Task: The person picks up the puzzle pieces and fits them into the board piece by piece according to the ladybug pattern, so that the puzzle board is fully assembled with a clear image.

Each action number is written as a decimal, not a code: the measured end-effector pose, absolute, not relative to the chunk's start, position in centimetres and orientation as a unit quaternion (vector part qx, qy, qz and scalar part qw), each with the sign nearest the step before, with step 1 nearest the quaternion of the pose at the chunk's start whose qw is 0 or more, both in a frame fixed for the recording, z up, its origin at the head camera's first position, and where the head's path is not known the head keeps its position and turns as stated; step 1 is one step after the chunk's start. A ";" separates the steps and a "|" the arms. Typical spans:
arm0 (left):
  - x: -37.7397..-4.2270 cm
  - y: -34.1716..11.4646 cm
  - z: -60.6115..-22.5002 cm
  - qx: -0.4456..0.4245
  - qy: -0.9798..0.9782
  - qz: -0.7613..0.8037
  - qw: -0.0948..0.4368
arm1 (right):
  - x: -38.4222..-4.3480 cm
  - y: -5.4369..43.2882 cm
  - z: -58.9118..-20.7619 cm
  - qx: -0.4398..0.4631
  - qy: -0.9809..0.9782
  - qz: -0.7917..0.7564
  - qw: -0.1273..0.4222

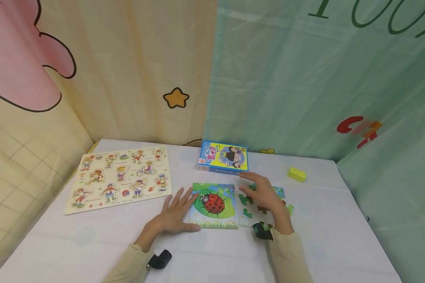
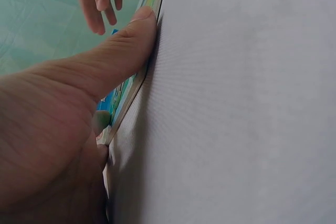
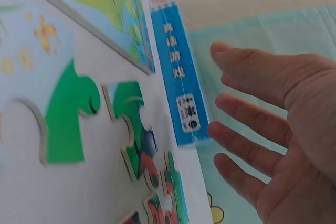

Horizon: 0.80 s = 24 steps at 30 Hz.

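My left hand [image 1: 173, 215] lies at the left edge of a square ladybug puzzle picture [image 1: 213, 204], fingers spread and fairly straight. In the left wrist view its thumb [image 2: 123, 45] touches the edge of that board. My right hand [image 1: 263, 192] is raised over several loose jigsaw pieces [image 1: 247, 213] on the right. Its fingers are loosely bent, and nothing shows between them. The right wrist view shows the hand apart from a green jigsaw piece [image 3: 65, 121] and from the red-and-green pieces near it. Part of the loose-piece area is hidden under the right hand and forearm.
Behind the picture lies a blue and yellow game box [image 1: 223, 157]. A wooden peg board with sports figures [image 1: 127, 177] is on the left. A yellow block [image 1: 296, 174] sits at the back right of the white table [image 1: 212, 259]. Printed curtains [image 1: 145, 70] hang behind.
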State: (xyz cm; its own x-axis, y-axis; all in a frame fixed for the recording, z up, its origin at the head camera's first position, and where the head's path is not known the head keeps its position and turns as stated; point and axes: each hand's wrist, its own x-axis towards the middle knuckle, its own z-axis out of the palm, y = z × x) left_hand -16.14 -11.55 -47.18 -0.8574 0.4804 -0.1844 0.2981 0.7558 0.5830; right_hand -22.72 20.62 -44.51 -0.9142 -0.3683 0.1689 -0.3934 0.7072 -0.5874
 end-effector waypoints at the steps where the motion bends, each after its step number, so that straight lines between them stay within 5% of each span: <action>1: -16.1 -11.5 -47.1 0.212 0.922 0.279 0.165 | -22.8 20.9 -44.6 0.198 -0.927 0.319 0.019; 24: -15.9 -11.7 -46.7 0.216 0.921 0.284 0.157 | -23.6 24.1 -45.6 0.034 -0.948 0.307 -0.071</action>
State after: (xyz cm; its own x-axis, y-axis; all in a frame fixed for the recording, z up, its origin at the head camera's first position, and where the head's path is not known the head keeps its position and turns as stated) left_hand -15.93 -11.66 -46.68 -0.8580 0.4860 -0.1660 0.3079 0.7454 0.5912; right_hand -23.57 24.11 -45.61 -0.9878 -0.1070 -0.1133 -0.0203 0.8092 -0.5872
